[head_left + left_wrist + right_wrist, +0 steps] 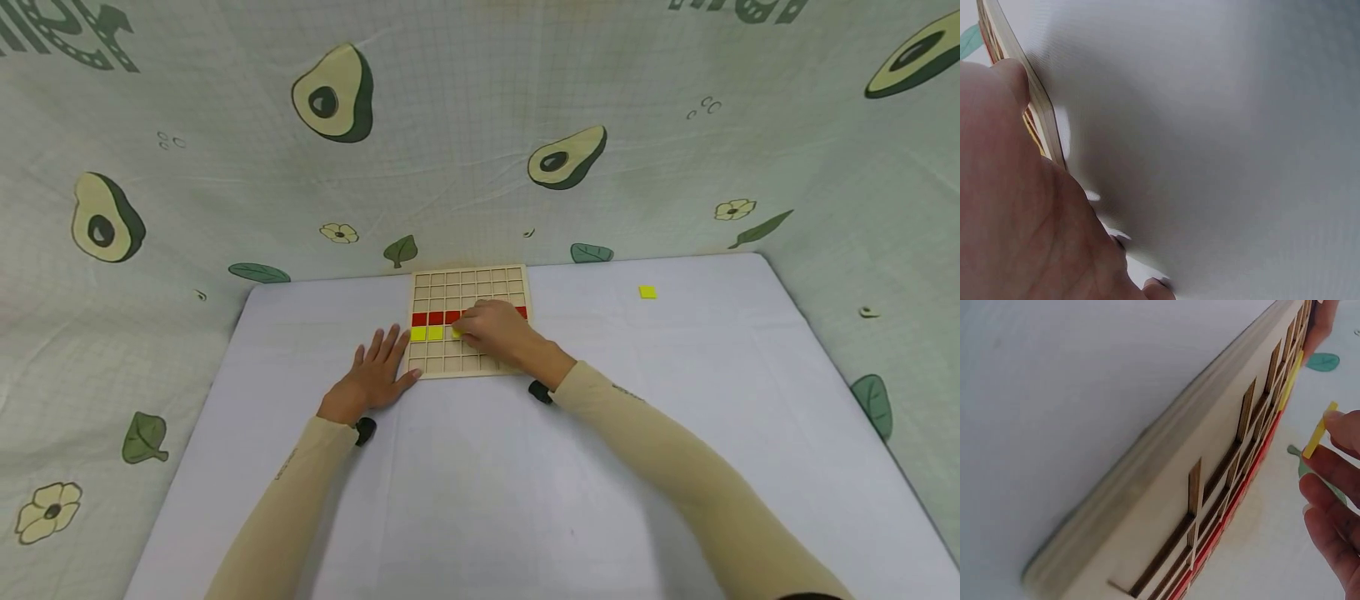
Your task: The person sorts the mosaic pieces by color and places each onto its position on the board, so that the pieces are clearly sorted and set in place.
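Observation:
A wooden grid board [468,279] lies at the far edge of the table. Red tiles [436,317] fill cells in one row, partly covered by my right hand [498,332]. Two yellow tiles [427,333] sit in the row nearer me, at its left end. Between thumb and index finger, my right hand pinches another yellow tile [1320,431], held clear of the board in the right wrist view. My left hand [375,375] lies with fingers extended at the board's left side, its thumb touching the near left corner.
One loose yellow tile [647,292] lies on the white tabletop [712,350], right of the board. An avocado-patterned cloth [450,167] hangs behind the table and along its sides.

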Demonstrator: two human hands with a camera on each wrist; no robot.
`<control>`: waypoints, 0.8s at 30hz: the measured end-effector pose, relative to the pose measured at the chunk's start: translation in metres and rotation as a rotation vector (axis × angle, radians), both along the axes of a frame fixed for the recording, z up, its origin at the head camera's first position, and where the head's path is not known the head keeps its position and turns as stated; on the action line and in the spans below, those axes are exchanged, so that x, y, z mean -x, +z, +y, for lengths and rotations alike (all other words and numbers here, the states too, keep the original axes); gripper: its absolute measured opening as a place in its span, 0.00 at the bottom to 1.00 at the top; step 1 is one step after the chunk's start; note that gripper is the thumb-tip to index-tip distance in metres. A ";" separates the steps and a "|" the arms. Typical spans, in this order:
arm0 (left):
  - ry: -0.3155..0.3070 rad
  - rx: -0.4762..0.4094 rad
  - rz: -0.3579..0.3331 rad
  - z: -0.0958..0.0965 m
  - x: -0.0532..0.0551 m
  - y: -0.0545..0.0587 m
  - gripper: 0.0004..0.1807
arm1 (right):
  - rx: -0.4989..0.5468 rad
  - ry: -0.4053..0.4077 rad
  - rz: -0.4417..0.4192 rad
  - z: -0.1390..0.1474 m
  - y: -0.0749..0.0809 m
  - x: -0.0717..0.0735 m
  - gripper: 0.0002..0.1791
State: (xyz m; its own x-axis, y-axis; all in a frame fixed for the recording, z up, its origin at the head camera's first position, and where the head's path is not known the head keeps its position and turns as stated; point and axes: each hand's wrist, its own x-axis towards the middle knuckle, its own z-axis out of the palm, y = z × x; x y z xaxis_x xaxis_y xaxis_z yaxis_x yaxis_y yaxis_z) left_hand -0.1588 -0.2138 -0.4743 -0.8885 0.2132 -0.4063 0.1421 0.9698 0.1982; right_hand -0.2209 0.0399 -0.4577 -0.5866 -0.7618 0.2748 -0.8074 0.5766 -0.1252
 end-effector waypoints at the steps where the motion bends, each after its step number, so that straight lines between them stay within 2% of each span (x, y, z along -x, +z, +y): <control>1: 0.000 -0.001 -0.001 0.000 0.000 0.000 0.47 | -0.009 -0.001 -0.006 -0.001 0.000 0.000 0.09; 12: -0.007 0.002 0.002 -0.002 -0.001 0.001 0.47 | -0.055 -0.012 -0.073 -0.012 -0.003 0.002 0.08; 24: -0.016 0.001 0.008 -0.002 0.001 0.001 0.46 | -0.118 -0.027 -0.045 -0.024 -0.004 0.008 0.06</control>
State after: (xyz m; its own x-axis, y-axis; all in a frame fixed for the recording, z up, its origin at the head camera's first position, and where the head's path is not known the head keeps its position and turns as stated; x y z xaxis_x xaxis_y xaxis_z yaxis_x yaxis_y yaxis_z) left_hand -0.1596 -0.2158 -0.4737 -0.8882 0.2269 -0.3995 0.1591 0.9676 0.1960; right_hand -0.2288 0.0156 -0.4621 -0.6168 -0.7713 0.1570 -0.7867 0.6106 -0.0911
